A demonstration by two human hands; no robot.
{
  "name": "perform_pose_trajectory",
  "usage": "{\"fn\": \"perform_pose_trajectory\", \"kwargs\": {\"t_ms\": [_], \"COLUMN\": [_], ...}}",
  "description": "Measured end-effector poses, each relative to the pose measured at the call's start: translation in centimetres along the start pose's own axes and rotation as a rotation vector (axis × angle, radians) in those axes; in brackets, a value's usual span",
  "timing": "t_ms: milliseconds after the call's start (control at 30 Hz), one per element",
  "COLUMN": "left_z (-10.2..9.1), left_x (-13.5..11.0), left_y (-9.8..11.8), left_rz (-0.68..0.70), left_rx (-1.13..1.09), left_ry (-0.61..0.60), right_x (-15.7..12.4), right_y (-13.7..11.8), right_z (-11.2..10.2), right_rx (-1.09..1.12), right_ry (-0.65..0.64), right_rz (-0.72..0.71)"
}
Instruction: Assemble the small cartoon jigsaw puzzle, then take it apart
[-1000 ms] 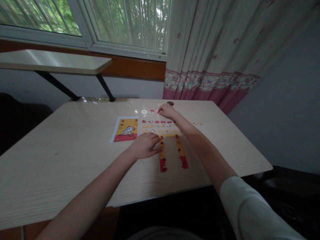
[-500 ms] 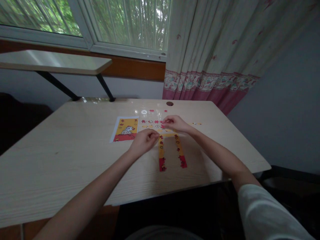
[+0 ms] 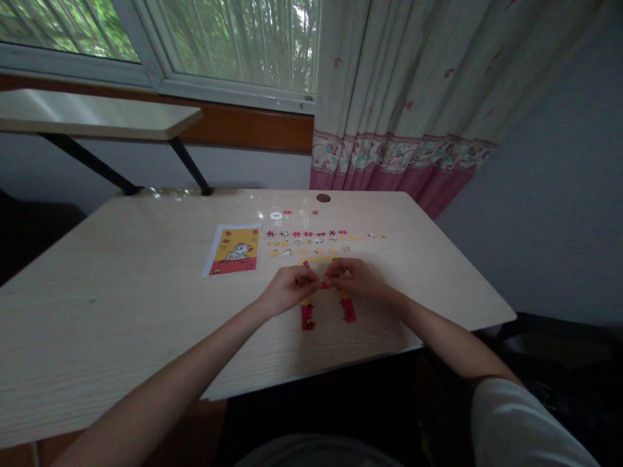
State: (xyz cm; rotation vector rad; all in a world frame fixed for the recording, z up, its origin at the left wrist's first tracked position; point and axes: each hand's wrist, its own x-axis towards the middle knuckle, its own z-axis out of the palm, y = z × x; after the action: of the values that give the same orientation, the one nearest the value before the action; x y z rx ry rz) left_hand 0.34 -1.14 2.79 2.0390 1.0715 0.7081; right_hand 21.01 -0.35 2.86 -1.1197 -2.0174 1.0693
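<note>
A small red jigsaw puzzle piece point(image 3: 324, 284) is pinched between my two hands, just above the desk. My left hand point(image 3: 291, 287) has its fingertips closed on the piece's left side. From the other side, my right hand point(image 3: 359, 280) grips it with thumb and fingers. Beneath them lies a partly joined puzzle border point(image 3: 307, 318) in yellow and red, with a top strip and two side columns. My hands hide the upper parts of both columns. Behind it, loose puzzle pieces point(image 3: 302, 251) lie in rows, red ones farthest back.
Left of the loose pieces lies a reference picture point(image 3: 234, 250) of a white cartoon animal on yellow and red. The pale wooden desk point(image 3: 146, 279) has a round cable hole point(image 3: 323, 198) at its back edge. A raised shelf point(image 3: 97, 115) stands at the back left, a curtain point(image 3: 389, 155) behind.
My right hand has come back from the rows of loose pieces with a red piece. Both hands now meet over the puzzle border, and the view has shifted slightly.
</note>
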Motion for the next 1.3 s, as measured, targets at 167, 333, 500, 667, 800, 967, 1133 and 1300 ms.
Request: {"fn": "perform_pose_trajectory", "kwargs": {"t_ms": [167,333,500,667,800,967,1133,1300], "left_z": [0.2,0.8,1.3,1.2,0.5,0.1,0.3,0.4], "left_x": [0.0,0.2,0.6,0.5,0.0,-0.4,-0.4,-0.5], "left_y": [-0.2,-1.1,-2.3,-1.8,-0.6,0.3,0.0,-0.2], "left_rz": [-0.024,-0.084,-0.126,-0.081,0.146,0.408,0.442,0.452], "left_rx": [-0.118,-0.259,-0.409,-0.376,-0.086,0.150,0.178,0.156], "left_ry": [0.015,0.115,0.178,0.155,0.256,0.318,0.347,0.354], "right_x": [-0.1,-0.5,-0.6,-0.7,-0.7,-0.6,-0.6,-0.8], "right_y": [-0.2,0.0,0.8,0.6,0.5,0.6,0.4,0.1], "right_z": [0.4,0.2,0.2,0.3,0.0,-0.2,-0.1,-0.2], "right_rx": [0.027,-0.307,-0.581,-0.629,-0.591,-0.588,-0.595,-0.579], "right_ry": [0.038,0.177,0.268,0.305,0.360,0.399,0.404,0.373], "right_rz": [-0.041,-0.308,-0.518,-0.556,-0.547,-0.591,-0.609,-0.580]}}
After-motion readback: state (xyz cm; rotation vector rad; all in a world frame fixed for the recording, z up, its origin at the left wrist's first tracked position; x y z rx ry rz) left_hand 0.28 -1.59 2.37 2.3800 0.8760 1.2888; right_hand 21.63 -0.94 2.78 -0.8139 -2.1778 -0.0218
